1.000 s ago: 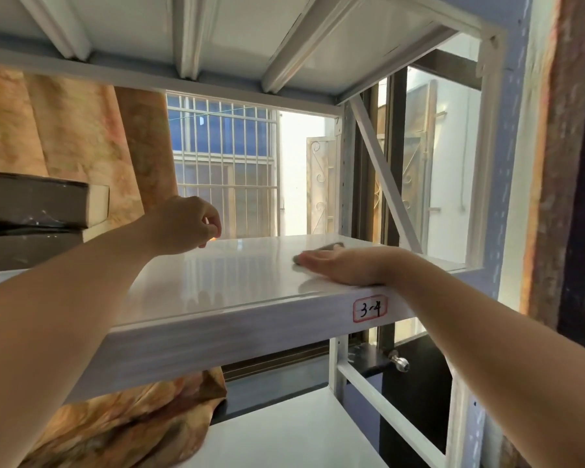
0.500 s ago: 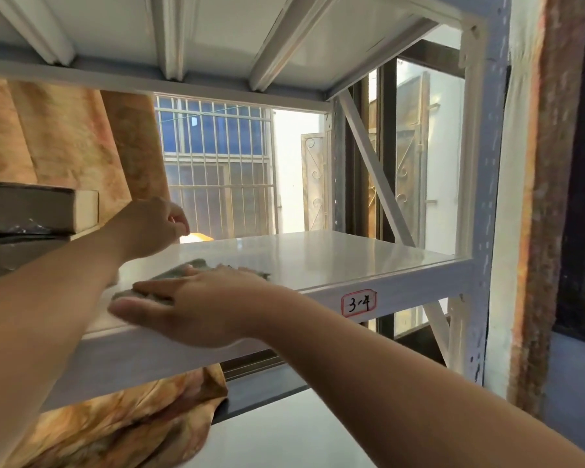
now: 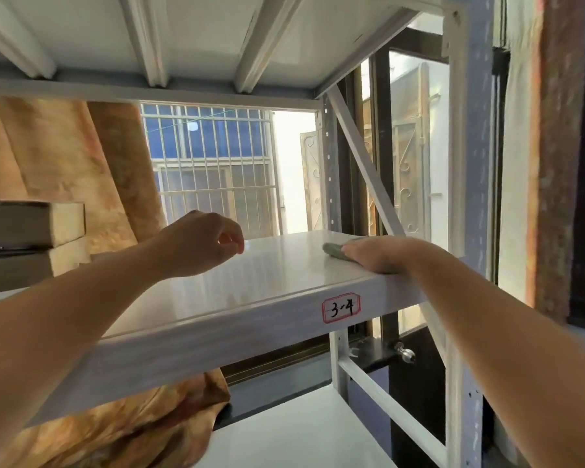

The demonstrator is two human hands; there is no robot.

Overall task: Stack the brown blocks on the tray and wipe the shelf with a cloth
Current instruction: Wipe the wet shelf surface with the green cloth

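The white metal shelf (image 3: 250,288) runs across the middle of the view, with a label reading 3-4 (image 3: 341,308) on its front edge. My right hand (image 3: 382,256) lies flat near the shelf's right end, pressing a grey-green cloth (image 3: 333,250) that shows past the fingertips. My left hand (image 3: 203,243) hovers over the shelf's middle, loosely curled, with nothing in it. Two brown blocks (image 3: 31,241) lie stacked at the shelf's far left, partly cut off by the frame. No tray is visible.
An orange patterned curtain (image 3: 65,170) hangs behind the shelf on the left and bunches below it. A barred window (image 3: 213,170) stands behind. The rack's upright post (image 3: 466,163) and diagonal brace (image 3: 362,167) close the right side. A lower shelf (image 3: 301,430) lies beneath.
My right hand has swept the cloth from the shelf's left front back to its right end. My left hand stays above the shelf's middle.
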